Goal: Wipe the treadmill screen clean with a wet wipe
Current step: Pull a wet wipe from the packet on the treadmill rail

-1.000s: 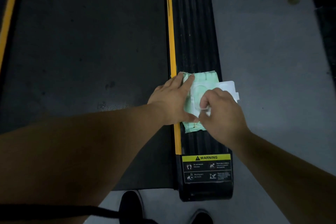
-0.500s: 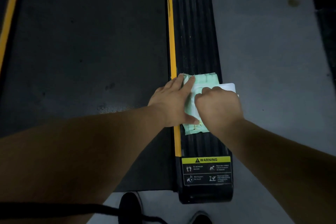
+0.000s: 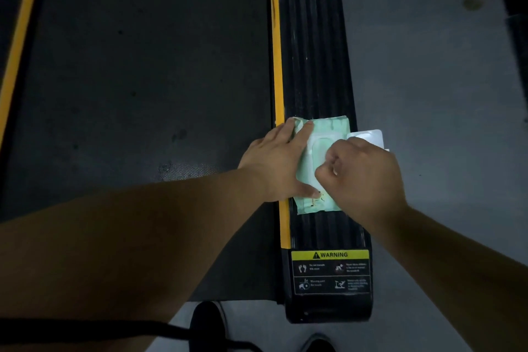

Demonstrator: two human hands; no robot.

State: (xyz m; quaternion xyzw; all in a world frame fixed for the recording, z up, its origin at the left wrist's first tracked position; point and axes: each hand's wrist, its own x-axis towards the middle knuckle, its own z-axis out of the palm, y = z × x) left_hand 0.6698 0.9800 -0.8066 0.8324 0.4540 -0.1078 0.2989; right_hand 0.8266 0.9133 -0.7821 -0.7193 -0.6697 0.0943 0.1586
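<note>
Wipe pack point(image 3: 328, 126) on side rail point(image 3: 311, 51): our left hand point(image 3: 277, 163) presses it flat-fingered; our right hand point(image 3: 363, 177), curled, pinches at its opening. Warning label point(image 3: 330, 270) at six o'clock.

right hand point(image 3: 361, 174) hides most of the wipe pack point(image 3: 328, 128) opening and open lid point(image 3: 368, 136), whether its curled fingers pinch a wipe can't be told, warning label point(image 3: 330, 271) fine print unreadable, shoes point(image 3: 207, 323) cut off at bottom edge.

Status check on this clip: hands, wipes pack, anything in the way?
Left hand flat, pressing the green wipes pack onto the treadmill side rail. Right hand curled at the pack's opening, lid flap open; no wipe seen yet. Nothing in the way.
</note>
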